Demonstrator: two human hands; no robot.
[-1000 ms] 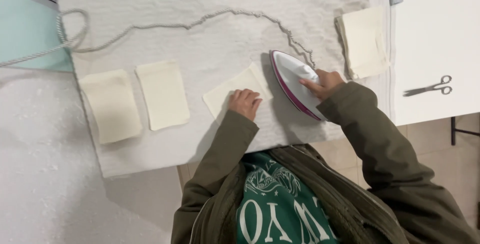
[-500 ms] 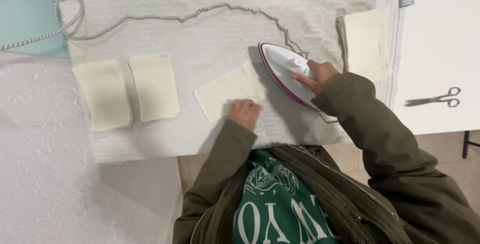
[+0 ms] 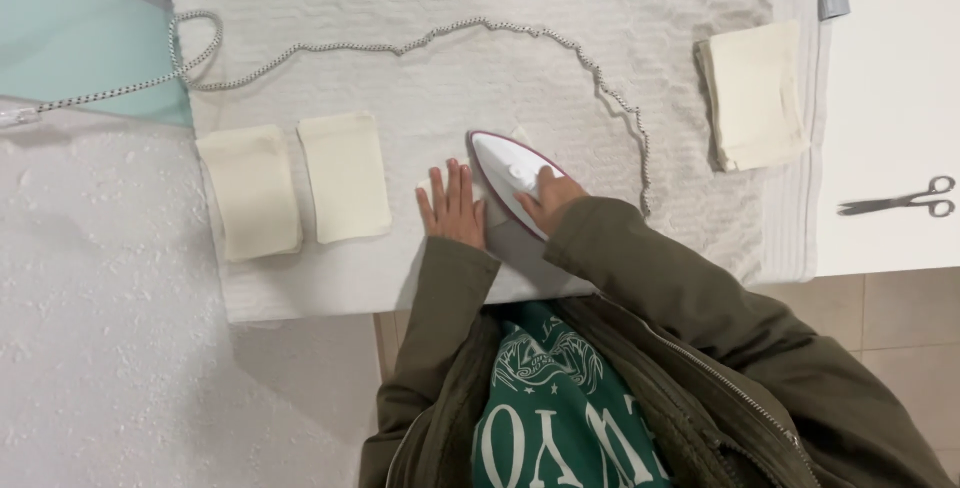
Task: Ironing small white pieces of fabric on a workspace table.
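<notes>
Iron (image 3: pixel 512 180) on cream cloth piece (image 3: pixel 432 188), gripped at handle by right hand (image 3: pixel 550 200), fingers wrapped shut. Left hand (image 3: pixel 452 206) flat, fingers spread, pinning cloth just left of soleplate. Risk: fingers touching close to hot edge, burn likely; cord (image 3: pixel 600 88) behind right hand could snag. Count: one iron, two pressed pieces (image 3: pixel 345 176) left of left hand, one folded stack (image 3: pixel 757 93) right, one scissors (image 3: pixel 900 200).

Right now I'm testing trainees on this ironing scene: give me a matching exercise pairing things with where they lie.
Things:
1 iron
2 scissors
3 stack of folded cloths
4 left hand

Places:
A bare white table, far right
B towel's right end
C under the right hand
D flat on a cloth beside the iron

Pairs: 1-C, 2-A, 3-B, 4-D
</notes>
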